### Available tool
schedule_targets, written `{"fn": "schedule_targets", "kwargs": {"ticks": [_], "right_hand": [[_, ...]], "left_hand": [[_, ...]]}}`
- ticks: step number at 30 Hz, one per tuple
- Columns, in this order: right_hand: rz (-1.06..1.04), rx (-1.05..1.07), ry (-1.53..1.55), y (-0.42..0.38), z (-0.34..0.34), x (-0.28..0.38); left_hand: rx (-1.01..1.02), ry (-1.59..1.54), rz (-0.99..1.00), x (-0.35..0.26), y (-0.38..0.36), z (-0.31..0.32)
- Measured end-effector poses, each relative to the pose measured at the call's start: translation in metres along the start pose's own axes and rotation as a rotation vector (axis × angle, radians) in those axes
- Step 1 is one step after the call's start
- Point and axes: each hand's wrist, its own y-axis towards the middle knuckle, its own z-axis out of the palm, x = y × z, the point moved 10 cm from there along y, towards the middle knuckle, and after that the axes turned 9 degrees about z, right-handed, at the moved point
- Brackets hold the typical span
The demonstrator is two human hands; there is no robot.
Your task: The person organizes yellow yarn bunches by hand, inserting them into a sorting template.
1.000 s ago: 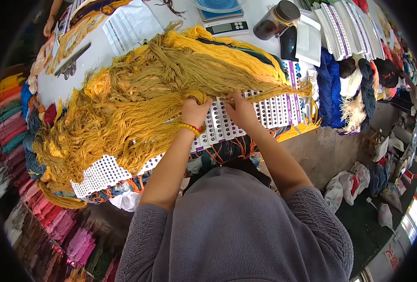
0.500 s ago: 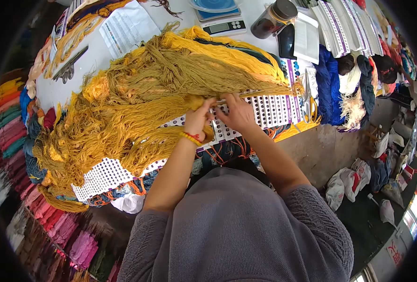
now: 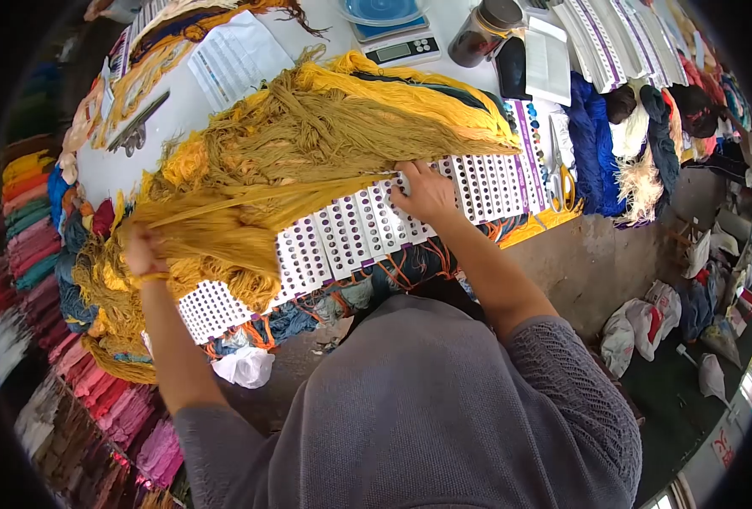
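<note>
A large heap of mustard and olive yarn (image 3: 325, 140) is spread over the table. At the heap's left side, my left hand (image 3: 145, 253) is closed on a bundle of the mustard yarn, though motion blurs its fingers. From there strands stretch right toward my right hand (image 3: 429, 193). The fingers of that hand curl over the yarn's lower edge, with the thumb held apart over the white hole-punched cards (image 3: 334, 242). These cards have purple edge strips and lie under and in front of the yarn.
Yellow-handled scissors (image 3: 562, 174) lie to the right beside blue yarn hanks (image 3: 592, 140). Behind the heap are a digital scale (image 3: 393, 51), a dark-lidded jar (image 3: 482, 36) and a printed sheet (image 3: 236, 59). A metal clip (image 3: 134, 127) lies at the left.
My left hand has swept far left, drawing mustard yarn with it and uncovering more of the punched cards. My right hand has stayed near the same spot.
</note>
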Motion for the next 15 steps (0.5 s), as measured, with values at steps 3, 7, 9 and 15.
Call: {"fn": "schedule_targets", "kwargs": {"ticks": [3,7,9,15], "right_hand": [[0.059,0.079,0.071,0.003,-0.006,-0.004],[0.104,0.113,0.383,-0.014,-0.028,0.022],[0.138,0.292,0.627,-0.030,-0.034,0.065],[0.189,0.389,1.167,-0.059,-0.074,0.128]], "left_hand": [[0.061,0.266,0.102,-0.046,0.025,-0.030],[0.787,0.062,-0.154,-0.018,-0.136,0.111],[1.026,-0.039,-0.162,-0.016,-0.231,0.171],[1.073,0.095,0.093,-0.013,-0.304,0.205]]}}
